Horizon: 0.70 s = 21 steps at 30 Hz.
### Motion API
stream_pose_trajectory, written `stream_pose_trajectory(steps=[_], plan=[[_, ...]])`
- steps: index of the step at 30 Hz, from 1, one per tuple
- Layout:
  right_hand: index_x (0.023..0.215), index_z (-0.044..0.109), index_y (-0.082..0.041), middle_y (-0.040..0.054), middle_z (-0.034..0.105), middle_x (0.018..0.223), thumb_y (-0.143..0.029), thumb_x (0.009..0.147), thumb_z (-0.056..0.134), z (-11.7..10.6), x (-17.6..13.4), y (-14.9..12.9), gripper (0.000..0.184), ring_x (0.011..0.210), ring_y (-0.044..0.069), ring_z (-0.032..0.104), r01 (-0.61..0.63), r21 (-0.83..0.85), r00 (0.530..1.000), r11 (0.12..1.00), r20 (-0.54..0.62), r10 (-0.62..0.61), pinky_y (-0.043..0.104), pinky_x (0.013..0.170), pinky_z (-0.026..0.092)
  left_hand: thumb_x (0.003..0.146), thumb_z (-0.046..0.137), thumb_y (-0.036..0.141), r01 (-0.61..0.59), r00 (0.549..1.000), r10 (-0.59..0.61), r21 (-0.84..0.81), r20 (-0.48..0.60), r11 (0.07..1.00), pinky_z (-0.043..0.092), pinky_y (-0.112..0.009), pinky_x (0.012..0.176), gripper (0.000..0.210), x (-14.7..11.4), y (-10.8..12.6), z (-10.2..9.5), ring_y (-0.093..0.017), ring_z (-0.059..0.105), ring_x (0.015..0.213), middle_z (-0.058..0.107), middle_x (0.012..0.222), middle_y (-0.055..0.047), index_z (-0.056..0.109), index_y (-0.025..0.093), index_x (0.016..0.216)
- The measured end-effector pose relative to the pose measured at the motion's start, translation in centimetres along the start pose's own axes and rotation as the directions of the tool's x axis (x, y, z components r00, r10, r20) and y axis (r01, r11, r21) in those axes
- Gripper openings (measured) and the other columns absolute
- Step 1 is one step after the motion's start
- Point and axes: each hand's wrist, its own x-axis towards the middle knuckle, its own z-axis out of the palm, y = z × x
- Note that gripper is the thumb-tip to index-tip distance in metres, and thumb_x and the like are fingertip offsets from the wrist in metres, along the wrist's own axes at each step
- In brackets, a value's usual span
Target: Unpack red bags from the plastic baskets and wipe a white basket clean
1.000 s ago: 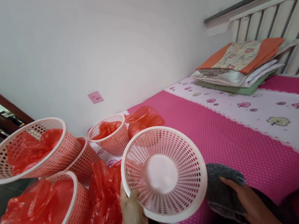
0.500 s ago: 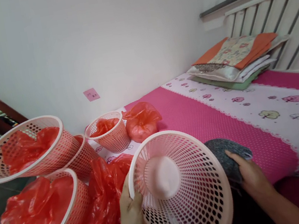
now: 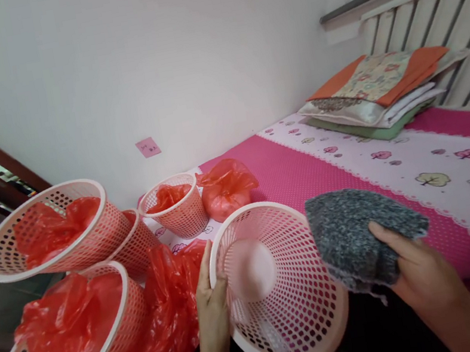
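A pink perforated plastic basket (image 3: 300,273) lies tilted with its mouth toward me, and nothing shows inside it. My left hand (image 3: 213,307) grips its rim on the left side, thumb inside and fingers outside. On the right, a dark grey speckled cleaning cloth (image 3: 354,234) is pinched in my right hand (image 3: 414,262), thumb on top and the other fingers hidden beneath. The cloth hangs folded close to the basket's right rim, partly in front of it. A loose thread dangles from its lower edge.
Several pink baskets, among them a large one (image 3: 112,237) and a small one (image 3: 185,215), hold red plastic bags on the left. A knotted red bag (image 3: 229,192) sits on the pink bedspread (image 3: 289,172). Folded bedding (image 3: 379,90) lies at the back right by the headboard (image 3: 439,18).
My right hand has brought the grey cloth from behind the basket's right side up and out to the right, nearer me. The basket has shifted slightly and my left hand keeps its grip.
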Motion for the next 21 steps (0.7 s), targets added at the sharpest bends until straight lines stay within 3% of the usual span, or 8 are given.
stream_pose_trajectory(steps=[3, 7, 11, 14, 16, 18, 19, 21], plan=[[0.109, 0.079, -0.022, 0.0107, 0.077, 0.123, -0.048, 0.073, 0.084, 3.6, -2.2, -0.5, 0.045, 0.133, 0.037, 0.062, -0.202, 0.171, 0.956, 0.964, 0.248, 0.157, 0.049, 0.112, 0.052, 0.092, 0.066, 0.047, -0.011, 0.999, 0.016, 0.109, -0.044, 0.994, 0.029, -0.038, 0.128, 0.067, 0.3, 0.1, 0.2, -0.027, 0.045, 0.151, 0.054, 0.160, -0.007, 0.054, 0.025, 0.153], [0.117, 0.075, -0.018, 0.0115, 0.080, 0.115, -0.054, 0.069, 0.088, 7.9, -3.9, -1.0, 0.061, 0.116, 0.035, 0.072, -0.393, 0.245, 0.848, 0.886, 0.469, 0.247, 0.052, 0.110, 0.052, 0.099, 0.052, 0.058, -0.033, 0.998, 0.044, 0.251, -0.040, 0.967, 0.027, -0.040, 0.129, 0.063, 0.4, 0.0, -0.1, -0.026, 0.043, 0.153, 0.052, 0.162, -0.008, 0.056, 0.025, 0.152], [0.110, 0.076, -0.017, 0.0098, 0.081, 0.104, -0.053, 0.074, 0.084, 10.5, -3.6, -0.6, 0.051, 0.101, 0.031, 0.075, -0.381, 0.173, 0.802, 0.908, 0.550, 0.231, 0.048, 0.101, 0.056, 0.099, 0.050, 0.060, -0.075, 0.997, 0.078, 0.274, 0.000, 0.959, 0.028, -0.042, 0.130, 0.065, 0.5, -0.5, -0.3, -0.026, 0.042, 0.153, 0.050, 0.163, -0.008, 0.053, 0.026, 0.154], [0.114, 0.073, -0.017, 0.0092, 0.079, 0.101, -0.042, 0.086, 0.071, 12.5, -2.8, 0.3, 0.038, 0.093, 0.028, 0.074, -0.097, 0.033, 0.750, 0.995, 0.660, 0.051, 0.044, 0.090, 0.058, 0.099, 0.051, 0.060, -0.094, 0.996, 0.092, 0.249, 0.017, 0.964, 0.027, -0.042, 0.130, 0.065, 0.5, -0.9, 0.0, -0.026, 0.042, 0.154, 0.050, 0.163, -0.007, 0.051, 0.027, 0.156], [0.118, 0.072, -0.018, 0.0095, 0.078, 0.107, -0.027, 0.084, 0.067, 13.6, -2.2, 1.0, 0.035, 0.098, 0.027, 0.073, 0.245, -0.079, 0.567, 0.966, 0.820, -0.077, 0.041, 0.091, 0.055, 0.099, 0.051, 0.060, -0.106, 0.994, 0.101, 0.212, 0.035, 0.972, 0.028, -0.043, 0.130, 0.066, 0.6, -1.3, 0.1, -0.026, 0.043, 0.153, 0.051, 0.163, -0.008, 0.049, 0.027, 0.157], [0.119, 0.073, -0.019, 0.0109, 0.078, 0.114, -0.017, 0.079, 0.069, 14.4, -1.5, 1.7, 0.040, 0.106, 0.028, 0.071, 0.546, -0.194, 0.338, 0.815, 0.941, -0.002, 0.040, 0.094, 0.052, 0.100, 0.051, 0.059, -0.115, 0.993, 0.107, 0.171, 0.053, 0.979, 0.028, -0.043, 0.130, 0.067, 0.7, -1.6, 0.1, -0.026, 0.045, 0.152, 0.052, 0.162, -0.008, 0.047, 0.027, 0.159], [0.118, 0.074, -0.020, 0.0116, 0.078, 0.116, -0.014, 0.077, 0.071, 14.6, -1.1, 1.9, 0.041, 0.107, 0.029, 0.071, 0.641, -0.242, 0.271, 0.728, 0.959, 0.080, 0.039, 0.094, 0.052, 0.100, 0.051, 0.059, -0.118, 0.992, 0.111, 0.161, 0.051, 0.980, 0.028, -0.043, 0.130, 0.067, 0.7, -1.7, 0.0, -0.026, 0.045, 0.152, 0.052, 0.162, -0.009, 0.046, 0.027, 0.159], [0.112, 0.076, -0.019, 0.0119, 0.079, 0.110, -0.013, 0.076, 0.073, 14.8, -0.1, 2.2, 0.037, 0.100, 0.029, 0.073, 0.725, -0.309, 0.238, 0.615, 0.951, 0.196, 0.035, 0.085, 0.052, 0.100, 0.052, 0.058, -0.118, 0.993, 0.114, 0.168, 0.037, 0.979, 0.028, -0.044, 0.130, 0.067, 0.7, -1.9, -0.2, -0.026, 0.045, 0.152, 0.053, 0.161, -0.009, 0.047, 0.026, 0.159]])
